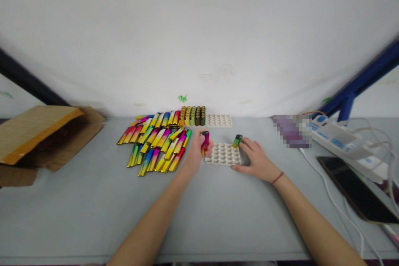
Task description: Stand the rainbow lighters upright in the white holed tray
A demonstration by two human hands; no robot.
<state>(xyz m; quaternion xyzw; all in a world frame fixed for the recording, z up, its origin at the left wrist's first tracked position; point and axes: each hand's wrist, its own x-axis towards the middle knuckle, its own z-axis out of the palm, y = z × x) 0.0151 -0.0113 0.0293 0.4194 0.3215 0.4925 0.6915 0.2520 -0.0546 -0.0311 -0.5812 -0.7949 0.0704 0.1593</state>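
Note:
My left hand (197,150) is closed around a purple and gold lighter (205,141), held upright over the left edge of a white tray (222,154) with rows of round holes. A green and gold lighter (237,141) stands in the tray's far right corner. My right hand (254,158) rests at the tray's right side, fingers spread, thumb at the near corner and fingertips close to the green lighter. Left of the tray lie many shiny multicoloured lighters (156,143) in loose rows.
Against the wall stands a block of upright lighters (192,115), beside a second white holed tray (219,120). An opened cardboard box (40,137) sits at left. At right are a black phone (358,189), a power strip (349,143), white cables (324,185) and a pixelated item (291,131).

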